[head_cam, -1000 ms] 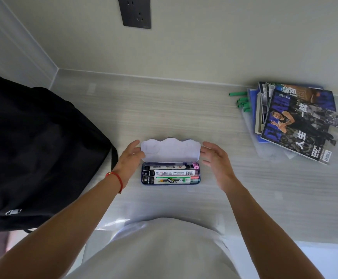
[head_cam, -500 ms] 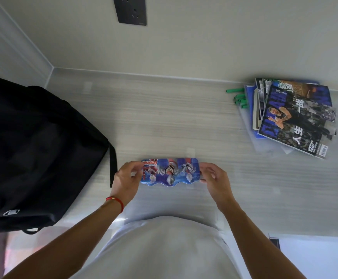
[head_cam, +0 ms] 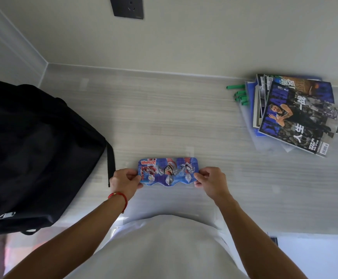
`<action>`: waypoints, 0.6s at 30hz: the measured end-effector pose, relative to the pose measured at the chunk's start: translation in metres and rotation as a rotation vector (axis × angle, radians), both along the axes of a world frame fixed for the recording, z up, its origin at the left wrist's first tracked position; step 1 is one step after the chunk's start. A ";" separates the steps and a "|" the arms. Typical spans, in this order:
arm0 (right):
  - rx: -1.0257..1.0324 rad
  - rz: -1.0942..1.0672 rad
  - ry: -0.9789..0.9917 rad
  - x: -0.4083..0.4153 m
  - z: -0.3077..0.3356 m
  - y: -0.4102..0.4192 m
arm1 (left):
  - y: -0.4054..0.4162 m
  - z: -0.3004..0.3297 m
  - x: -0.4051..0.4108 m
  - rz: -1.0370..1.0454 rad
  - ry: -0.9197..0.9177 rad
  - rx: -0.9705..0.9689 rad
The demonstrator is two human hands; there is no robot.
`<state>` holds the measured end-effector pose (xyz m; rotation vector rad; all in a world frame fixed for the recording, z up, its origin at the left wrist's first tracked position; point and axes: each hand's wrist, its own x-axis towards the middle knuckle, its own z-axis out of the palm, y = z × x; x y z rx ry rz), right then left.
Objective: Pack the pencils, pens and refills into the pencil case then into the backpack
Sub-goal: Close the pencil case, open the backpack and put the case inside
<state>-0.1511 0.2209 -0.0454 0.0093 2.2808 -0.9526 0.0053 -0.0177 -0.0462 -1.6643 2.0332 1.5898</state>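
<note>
Nearest: left hand (head_cam: 125, 181) and right hand (head_cam: 210, 181) each pinch one end of the pencil case (head_cam: 167, 171), fingers curled over the short edges. Case lies flat on the surface (head_cam: 164, 117), lid down, printed side up.

Risks from here:
- Lid latch state not visible. If it isn't fully seated, lifting by the ends could pop it and spill the contents.
- End-pinch only, nothing under the middle. Case looks smooth; a tilt during the carry could let it slip.
- Backpack (head_cam: 33, 154) sits just left, touching distance from the left hand. No opening visible from this angle, so it likely needs a hand freed to open it, leaving a one-handed hold on the case.

Far right: green pens (head_cam: 239, 94) tucked beside the magazine stack (head_cam: 293, 113), well apart from the case. If they belong in the case, they'd get left behind.
</note>
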 end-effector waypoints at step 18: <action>-0.071 -0.247 -0.165 0.001 0.005 -0.003 | 0.007 -0.009 -0.008 0.305 0.003 0.251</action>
